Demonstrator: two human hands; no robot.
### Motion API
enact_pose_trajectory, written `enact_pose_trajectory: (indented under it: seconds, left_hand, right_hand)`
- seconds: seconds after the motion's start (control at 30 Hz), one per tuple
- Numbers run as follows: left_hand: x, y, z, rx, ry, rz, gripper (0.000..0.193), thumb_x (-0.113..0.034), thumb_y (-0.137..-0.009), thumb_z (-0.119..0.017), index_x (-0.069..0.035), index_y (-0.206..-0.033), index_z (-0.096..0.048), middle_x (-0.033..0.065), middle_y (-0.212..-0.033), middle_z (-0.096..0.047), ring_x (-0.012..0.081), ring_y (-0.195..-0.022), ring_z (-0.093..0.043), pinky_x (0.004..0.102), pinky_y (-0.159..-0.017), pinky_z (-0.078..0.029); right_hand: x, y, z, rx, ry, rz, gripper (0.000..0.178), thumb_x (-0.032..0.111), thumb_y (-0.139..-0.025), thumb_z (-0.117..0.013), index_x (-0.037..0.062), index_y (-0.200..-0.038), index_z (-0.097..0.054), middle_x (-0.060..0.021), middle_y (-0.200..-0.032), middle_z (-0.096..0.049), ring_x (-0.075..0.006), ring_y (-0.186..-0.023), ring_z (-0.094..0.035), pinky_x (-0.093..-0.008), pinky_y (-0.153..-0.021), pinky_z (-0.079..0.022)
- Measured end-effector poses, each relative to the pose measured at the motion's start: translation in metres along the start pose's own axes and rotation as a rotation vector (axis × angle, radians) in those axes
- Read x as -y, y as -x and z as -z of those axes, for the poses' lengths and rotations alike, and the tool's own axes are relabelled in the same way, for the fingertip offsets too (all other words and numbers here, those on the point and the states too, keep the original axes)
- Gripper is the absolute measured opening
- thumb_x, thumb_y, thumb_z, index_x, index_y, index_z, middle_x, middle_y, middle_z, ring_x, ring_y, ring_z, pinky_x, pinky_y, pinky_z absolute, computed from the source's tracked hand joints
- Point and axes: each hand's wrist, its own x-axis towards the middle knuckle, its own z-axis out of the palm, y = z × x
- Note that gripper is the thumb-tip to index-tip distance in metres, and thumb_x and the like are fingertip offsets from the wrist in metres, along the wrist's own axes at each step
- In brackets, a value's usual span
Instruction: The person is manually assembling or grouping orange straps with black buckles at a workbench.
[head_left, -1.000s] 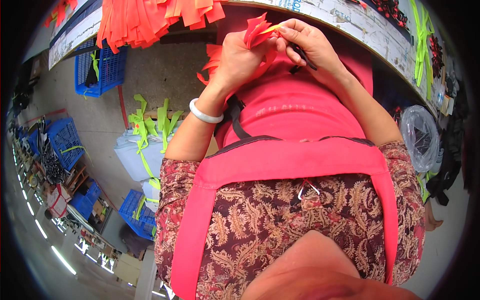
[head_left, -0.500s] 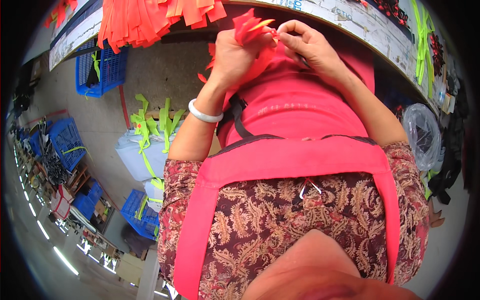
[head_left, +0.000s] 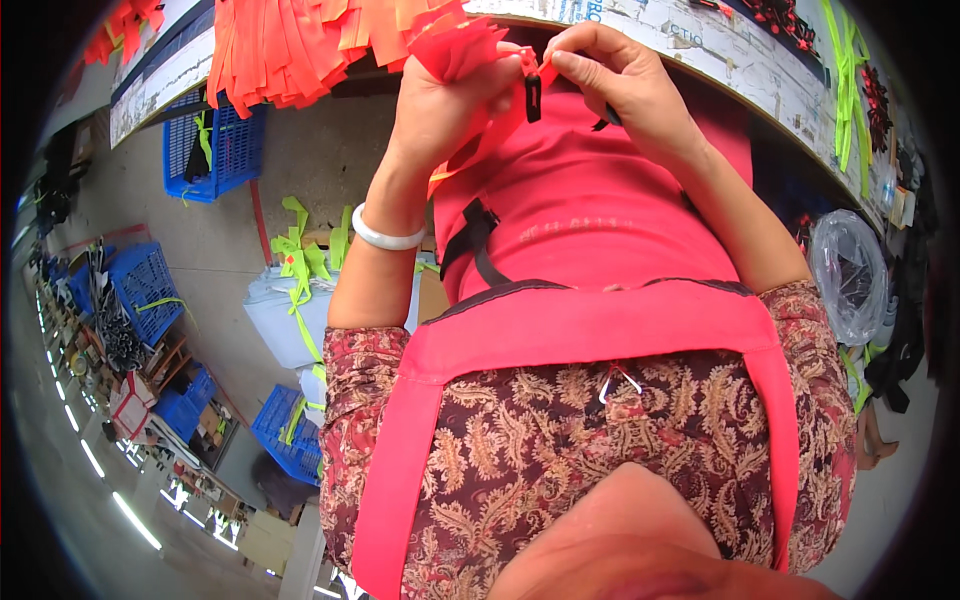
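Observation:
A bunch of red-orange fabric strips [head_left: 455, 48] fans out of my left hand [head_left: 440, 115], which is closed around it. Loose ends hang below that hand. From its fingertips a small black part [head_left: 533, 98], perhaps a buckle or clip, dangles on a short red end. My right hand [head_left: 630, 90] pinches the tip of a red strip right beside it, thumb against forefinger. A narrow black piece [head_left: 607, 118] pokes out under the right hand's curled fingers; its kind is hidden. Both hands are over my red apron [head_left: 580, 200], close to the bench edge.
The bench [head_left: 720, 50] runs across the top, bearing a heap of orange strips [head_left: 275, 50] at left and yellow-green strips [head_left: 848, 90] at right. A blue crate [head_left: 215, 150] and a pale bundle with yellow-green ties [head_left: 280, 315] are on the left. A clear plastic bag [head_left: 848, 275] hangs at right.
My left hand has moved left and a little down, and the strips have turned in it. The black part now shows hanging between the hands. My right hand shifted slightly, still pinching.

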Motion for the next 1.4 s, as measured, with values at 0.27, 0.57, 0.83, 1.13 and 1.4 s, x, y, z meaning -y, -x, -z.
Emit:
enact_pose_trajectory:
  seconds: [0.27,0.57,0.83,1.13,1.4]
  left_hand:
    - [0.000,0.004,0.001,0.025,0.228,0.175,0.013,-0.009,-0.086,-0.067,0.001,-0.094,-0.066,0.0042,-0.073,-0.064,0.0102,-0.059,-0.059,0.0216,-0.050,-0.044]
    - [-0.007,0.003,0.007,0.133,0.277,0.193,0.016,-0.011,-0.084,-0.069,0.001,-0.094,-0.066,0.0056,-0.073,-0.064,0.0118,-0.060,-0.059,0.0238,-0.052,-0.045]
    - [-0.005,0.003,0.006,0.135,0.234,0.213,0.014,-0.010,-0.083,-0.070,0.001,-0.091,-0.067,0.0047,-0.070,-0.063,0.0114,-0.058,-0.058,0.0241,-0.052,-0.044]
    - [-0.005,0.003,0.009,0.176,0.121,0.228,0.013,-0.009,-0.082,-0.070,0.001,-0.091,-0.067,0.0028,-0.069,-0.062,0.0091,-0.057,-0.056,0.0231,-0.051,-0.042]
    - [0.007,0.006,0.000,0.062,-0.065,-0.022,0.008,-0.002,-0.083,-0.068,-0.003,-0.090,-0.068,-0.0004,-0.066,-0.060,0.0068,-0.055,-0.053,0.0218,-0.050,-0.041]
  right_hand:
    - [0.005,0.008,-0.006,-0.018,0.059,-0.078,0.020,0.022,-0.091,-0.065,0.0032,-0.098,-0.066,0.0051,-0.075,-0.059,0.0000,-0.064,-0.047,-0.0161,-0.054,-0.038]
    - [0.031,0.001,0.000,0.120,0.245,-0.048,0.015,0.017,-0.089,-0.066,0.0024,-0.092,-0.067,0.0044,-0.079,-0.060,0.0015,-0.061,-0.047,-0.0141,-0.051,-0.035]
    - [0.038,0.007,-0.006,0.116,0.298,-0.145,0.019,0.022,-0.087,-0.067,0.0031,-0.089,-0.066,0.0061,-0.072,-0.056,0.0018,-0.061,-0.043,-0.0164,-0.051,-0.033]
    - [0.034,0.002,-0.001,0.193,0.177,-0.253,0.017,0.022,-0.087,-0.067,0.0044,-0.090,-0.067,0.0063,-0.073,-0.058,0.0019,-0.059,-0.042,-0.0163,-0.050,-0.031]
    - [0.007,0.003,-0.012,-0.005,0.161,0.144,0.015,0.011,-0.090,-0.064,-0.0006,-0.099,-0.065,-0.0002,-0.086,-0.062,-0.0062,-0.083,-0.057,-0.0206,-0.079,-0.047]
